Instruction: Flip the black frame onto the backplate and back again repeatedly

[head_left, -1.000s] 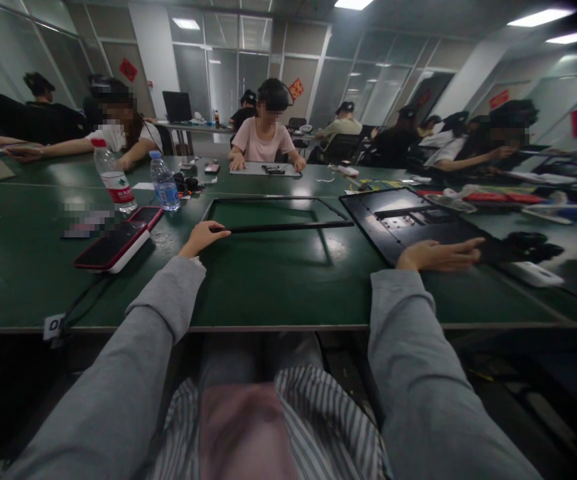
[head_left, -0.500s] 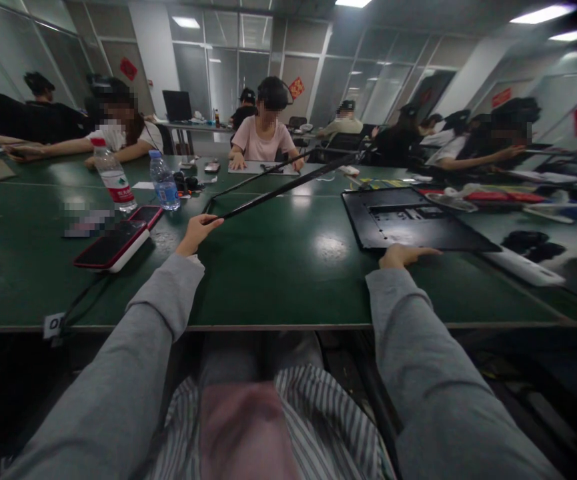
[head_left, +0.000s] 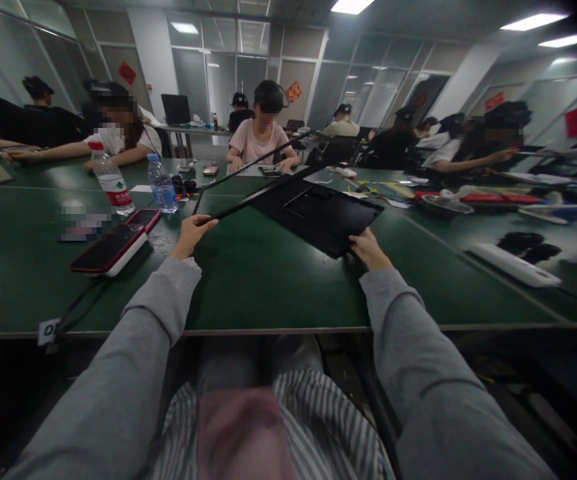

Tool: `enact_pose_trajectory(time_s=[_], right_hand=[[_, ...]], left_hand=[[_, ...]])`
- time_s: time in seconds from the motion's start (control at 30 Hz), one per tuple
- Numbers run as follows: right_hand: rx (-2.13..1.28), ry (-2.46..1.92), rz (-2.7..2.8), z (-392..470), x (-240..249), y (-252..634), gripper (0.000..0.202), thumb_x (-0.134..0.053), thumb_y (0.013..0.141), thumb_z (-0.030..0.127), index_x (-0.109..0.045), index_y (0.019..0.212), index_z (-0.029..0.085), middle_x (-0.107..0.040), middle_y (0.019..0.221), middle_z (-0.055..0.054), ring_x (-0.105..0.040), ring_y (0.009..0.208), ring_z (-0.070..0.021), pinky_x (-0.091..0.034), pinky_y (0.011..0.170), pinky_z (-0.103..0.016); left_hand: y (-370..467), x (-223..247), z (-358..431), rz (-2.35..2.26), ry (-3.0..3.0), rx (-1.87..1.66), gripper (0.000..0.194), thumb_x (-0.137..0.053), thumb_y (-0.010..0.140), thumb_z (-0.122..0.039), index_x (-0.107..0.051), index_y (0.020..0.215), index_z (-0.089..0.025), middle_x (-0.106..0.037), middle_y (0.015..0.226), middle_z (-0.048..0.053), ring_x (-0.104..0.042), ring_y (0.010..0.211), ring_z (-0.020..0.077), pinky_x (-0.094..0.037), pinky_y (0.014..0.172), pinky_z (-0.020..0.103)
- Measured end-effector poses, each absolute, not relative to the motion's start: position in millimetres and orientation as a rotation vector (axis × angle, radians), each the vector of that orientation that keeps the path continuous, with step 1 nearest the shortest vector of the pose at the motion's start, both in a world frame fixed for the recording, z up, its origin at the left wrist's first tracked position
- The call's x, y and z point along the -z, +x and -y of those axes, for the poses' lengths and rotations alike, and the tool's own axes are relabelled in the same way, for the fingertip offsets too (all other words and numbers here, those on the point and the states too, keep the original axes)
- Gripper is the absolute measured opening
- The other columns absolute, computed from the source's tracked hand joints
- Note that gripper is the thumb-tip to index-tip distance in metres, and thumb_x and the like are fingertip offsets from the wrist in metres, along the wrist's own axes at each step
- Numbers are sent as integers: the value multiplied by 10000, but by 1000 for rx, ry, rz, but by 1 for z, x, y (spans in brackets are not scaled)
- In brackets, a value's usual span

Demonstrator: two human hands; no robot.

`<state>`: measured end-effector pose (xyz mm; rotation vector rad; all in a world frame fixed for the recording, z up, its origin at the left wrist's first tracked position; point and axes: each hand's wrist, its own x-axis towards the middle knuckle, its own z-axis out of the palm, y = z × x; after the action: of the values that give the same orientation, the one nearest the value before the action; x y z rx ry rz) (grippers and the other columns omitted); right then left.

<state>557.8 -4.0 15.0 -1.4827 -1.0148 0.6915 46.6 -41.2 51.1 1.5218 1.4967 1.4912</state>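
My left hand (head_left: pixel 194 235) pinches the near corner of a thin black frame (head_left: pixel 263 192), which is tilted up off the green table (head_left: pixel 268 293). A flat black panel (head_left: pixel 328 217) is gripped at its near right edge by my right hand (head_left: pixel 369 249), thumb on top and fingers partly hidden below. The panel is raised and slanted, with its far left part running behind the frame's near bar. Whether frame and panel touch is not clear.
Two bottles (head_left: pixel 162 187) and a phone on a white block (head_left: pixel 111 250) lie left. On the right are a white power strip (head_left: pixel 515 265), black items (head_left: pixel 531 247), a glass-like bowl (head_left: pixel 443 205) and cables. A person in pink (head_left: pixel 263 137) sits across.
The black panel has moved left, from the right side of the table toward the frame, and has turned. My right hand now grips its near right edge. My left hand has barely moved.
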Motion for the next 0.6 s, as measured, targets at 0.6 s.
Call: enact_pose_trajectory(time_s=[0.6], right_hand=[[-418, -1447, 1258, -2, -28, 544, 409, -723, 862, 421, -679, 1208, 208, -751, 1055, -101, -721, 1099, -292, -577, 1095, -535]], left_hand=[[51, -35, 22, -1772, 2122, -1043, 364, -863, 836, -579, -828, 1070, -302, -799, 1216, 73, -608, 1276, 352, -400, 1149, 533]])
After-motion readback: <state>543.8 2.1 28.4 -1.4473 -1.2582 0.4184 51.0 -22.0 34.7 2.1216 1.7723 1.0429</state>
